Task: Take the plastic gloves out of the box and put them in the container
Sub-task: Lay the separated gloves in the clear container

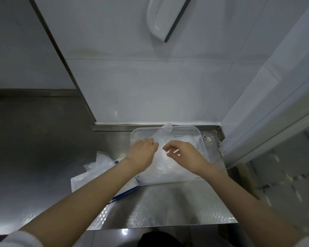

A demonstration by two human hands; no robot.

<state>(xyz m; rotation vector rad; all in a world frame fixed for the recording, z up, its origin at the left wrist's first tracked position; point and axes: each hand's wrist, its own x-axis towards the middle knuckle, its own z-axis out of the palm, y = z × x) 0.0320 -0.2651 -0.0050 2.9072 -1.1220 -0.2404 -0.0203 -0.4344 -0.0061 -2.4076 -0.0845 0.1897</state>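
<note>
From my feed, the left hand [143, 152] pinches one clear glove [163, 133] over the container [200, 138], which sits at the counter's [168, 207] far right corner. The glove's tip stands above the far rim, so I judge it is being tucked in. The right hand [182, 154] hovers over the heaped gloves [168, 166] with curled fingers; the film is too clear to tell whether it grips any. The box [89, 182] lies at the left edge, within easy reach for refills.

The silvery table [168, 207] at lower centre bears an embossed diamond pattern, the container [194, 129] is clear, the gloves [165, 132] translucent white (faintly bluish), and the box [125, 191] white with a blue edge.
</note>
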